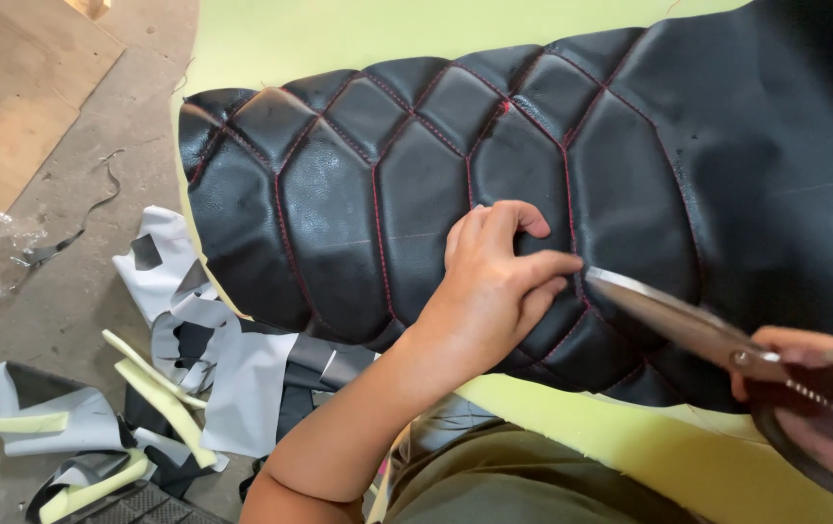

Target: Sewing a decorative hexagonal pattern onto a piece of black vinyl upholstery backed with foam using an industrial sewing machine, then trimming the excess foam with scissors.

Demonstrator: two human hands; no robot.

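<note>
Scraps (145, 388) litter the floor at lower left. The left hand (494, 291) presses fingers-down on the quilted black cover (416, 184), centre frame, gripping nothing. The right hand (815, 388), lower right, clasps scissors (679, 320), blades shut, tips at the left fingertips; yellow foam (688, 446) borders the cover's lower edge.

The quilted leather cover (455, 184) is showing glossy black, crossed by red stitching forming a diamond and hexagon pattern. Under it, the foam sheet (339, 34) is glowing pale yellow-green. At eight o'clock, the offcuts (193, 369) are lying in grey, black and yellow. The scissors (688, 325) at three o'clock are gleaming silver, with black handles.
</note>
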